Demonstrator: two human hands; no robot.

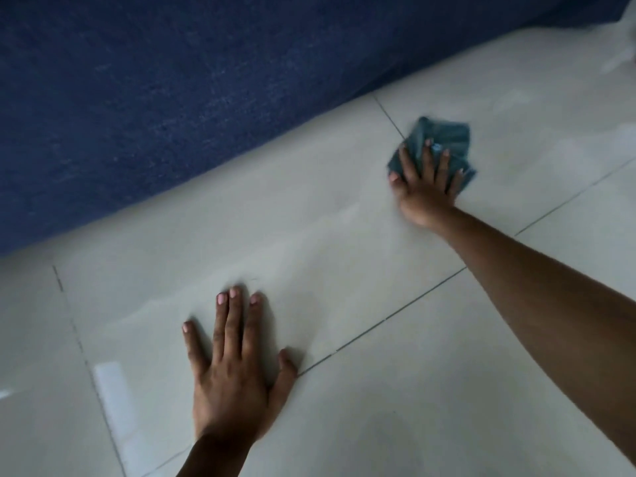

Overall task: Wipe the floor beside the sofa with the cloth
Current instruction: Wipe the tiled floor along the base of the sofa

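Right hand [428, 182] is pressing the cloth [435, 144] flat at one o'clock; left hand [237, 370] is bracing, spread and empty, on the floor [378, 407] beside the sofa [172, 98].

pale blurred shape [619, 46] at far corner
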